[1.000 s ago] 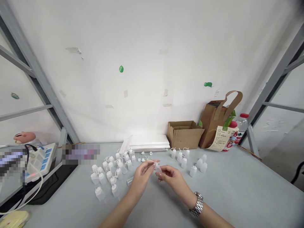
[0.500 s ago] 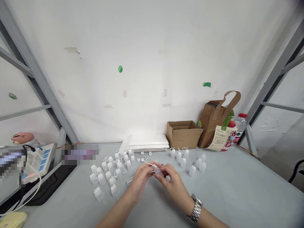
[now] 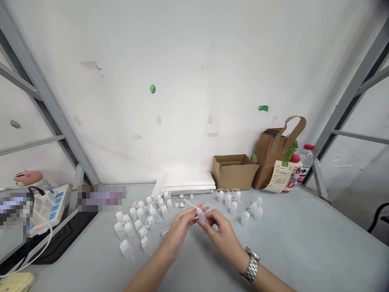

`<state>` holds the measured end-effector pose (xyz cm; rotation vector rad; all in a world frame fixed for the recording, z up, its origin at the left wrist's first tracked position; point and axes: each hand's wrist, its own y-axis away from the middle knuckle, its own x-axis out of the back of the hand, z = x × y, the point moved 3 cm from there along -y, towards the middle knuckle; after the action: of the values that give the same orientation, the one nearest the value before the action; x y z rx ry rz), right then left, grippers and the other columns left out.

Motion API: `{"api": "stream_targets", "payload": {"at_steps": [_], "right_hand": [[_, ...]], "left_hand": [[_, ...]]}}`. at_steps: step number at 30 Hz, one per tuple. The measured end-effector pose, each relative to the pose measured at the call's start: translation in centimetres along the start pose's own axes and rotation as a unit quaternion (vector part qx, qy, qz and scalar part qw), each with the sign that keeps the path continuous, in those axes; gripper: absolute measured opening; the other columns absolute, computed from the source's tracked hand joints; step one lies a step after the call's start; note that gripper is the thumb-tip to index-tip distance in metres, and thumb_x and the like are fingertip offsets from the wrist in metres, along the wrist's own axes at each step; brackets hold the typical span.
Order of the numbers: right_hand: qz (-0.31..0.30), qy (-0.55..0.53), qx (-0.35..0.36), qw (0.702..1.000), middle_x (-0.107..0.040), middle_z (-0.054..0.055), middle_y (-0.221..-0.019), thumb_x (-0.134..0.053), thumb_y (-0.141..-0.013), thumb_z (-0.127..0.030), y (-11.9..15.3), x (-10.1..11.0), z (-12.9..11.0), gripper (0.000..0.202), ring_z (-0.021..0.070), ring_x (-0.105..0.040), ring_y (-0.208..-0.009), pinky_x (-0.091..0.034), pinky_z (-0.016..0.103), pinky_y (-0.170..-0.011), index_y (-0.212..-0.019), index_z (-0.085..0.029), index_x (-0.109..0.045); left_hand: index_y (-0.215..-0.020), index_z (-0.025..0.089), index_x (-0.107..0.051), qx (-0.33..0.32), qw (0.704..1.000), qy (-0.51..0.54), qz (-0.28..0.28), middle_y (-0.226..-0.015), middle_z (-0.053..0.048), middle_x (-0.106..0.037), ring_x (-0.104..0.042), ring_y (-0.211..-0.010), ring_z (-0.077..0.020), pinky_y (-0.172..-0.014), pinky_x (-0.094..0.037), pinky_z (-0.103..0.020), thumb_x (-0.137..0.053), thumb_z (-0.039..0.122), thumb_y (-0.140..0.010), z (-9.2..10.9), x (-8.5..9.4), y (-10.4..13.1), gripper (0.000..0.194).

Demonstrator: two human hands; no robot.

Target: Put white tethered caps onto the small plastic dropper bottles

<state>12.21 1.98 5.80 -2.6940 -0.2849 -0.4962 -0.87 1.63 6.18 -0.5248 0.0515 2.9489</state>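
A small translucent squeeze bottle (image 3: 202,216) is held between my two hands at the middle of the table. My right hand (image 3: 219,228) grips its body between thumb and fingers. My left hand (image 3: 181,227) is closed around its upper part, some fingertips stretched out behind it. A thin white strap reaches from the bottle neck up to the left. Just left of my left hand lies a clear tube-like piece (image 3: 165,232). Several loose white caps (image 3: 181,205) lie beyond my hands.
Many similar capped bottles (image 3: 140,213) stand to the left; more bottles (image 3: 233,208) stand to the right. Behind are white flat sheets (image 3: 188,184), an open cardboard box (image 3: 235,177), a brown paper bag (image 3: 264,162) and a red-capped bottle (image 3: 307,158). A power strip (image 3: 57,207) sits far left.
The bottle has turned slightly more upright in my hands. My left fingertips have straightened behind its neck. The view has shifted slightly.
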Motion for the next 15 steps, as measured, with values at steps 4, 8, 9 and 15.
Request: {"api": "stream_targets", "payload": {"at_steps": [4, 8, 9, 15], "right_hand": [[-0.04, -0.07, -0.043, 0.996, -0.059, 0.001, -0.072, -0.052, -0.083, -0.038, -0.05, -0.37, -0.02, 0.022, 0.0145, -0.052, -0.064, -0.042, 0.026, -0.061, -0.082, -0.017, -0.058], [-0.054, -0.125, -0.072, 0.988, -0.058, 0.001, -0.069, -0.054, -0.08, -0.039, 0.02, -0.75, 0.3, 0.024, 0.0134, -0.053, -0.058, -0.043, 0.026, -0.059, -0.078, -0.016, -0.057], [-0.057, -0.138, -0.079, 0.986, -0.058, 0.001, -0.068, -0.055, -0.079, -0.04, 0.0, -0.83, 0.41, 0.024, 0.0133, -0.053, -0.057, -0.043, 0.025, -0.058, -0.076, -0.016, -0.057], [-0.065, -0.146, -0.087, 0.983, -0.056, 0.0, -0.064, -0.056, -0.078, -0.038, -0.28, -0.77, 0.65, 0.023, 0.0126, -0.052, -0.054, -0.042, 0.025, -0.054, -0.076, -0.016, -0.057]], "left_hand": [[-0.096, 0.015, -0.065, 0.004, 1.0, 0.025, -0.015, -0.105, -0.009, -0.066, -0.054, -0.105, -0.0243, -0.091, -0.037, -0.037, -0.05, 0.021, -0.075, 0.14, -0.12, -0.1, 0.026], [-0.089, 0.014, -0.064, 0.031, 0.996, 0.064, -0.045, -0.1, -0.011, -0.065, -0.056, -0.096, -0.0258, -0.076, -0.043, -0.035, -0.049, 0.025, -0.075, -0.26, -0.23, -0.14, 0.023], [-0.089, 0.014, -0.064, 0.034, 0.996, 0.072, -0.05, -0.099, -0.01, -0.065, -0.057, -0.093, -0.0252, -0.074, -0.043, -0.035, -0.049, 0.025, -0.075, -0.38, -0.22, -0.16, 0.023], [-0.09, 0.014, -0.064, 0.053, 0.992, 0.091, -0.066, -0.1, -0.01, -0.066, -0.056, -0.094, -0.0241, -0.079, -0.04, -0.035, -0.044, 0.023, -0.079, -0.71, -0.04, -0.28, 0.025]]}}
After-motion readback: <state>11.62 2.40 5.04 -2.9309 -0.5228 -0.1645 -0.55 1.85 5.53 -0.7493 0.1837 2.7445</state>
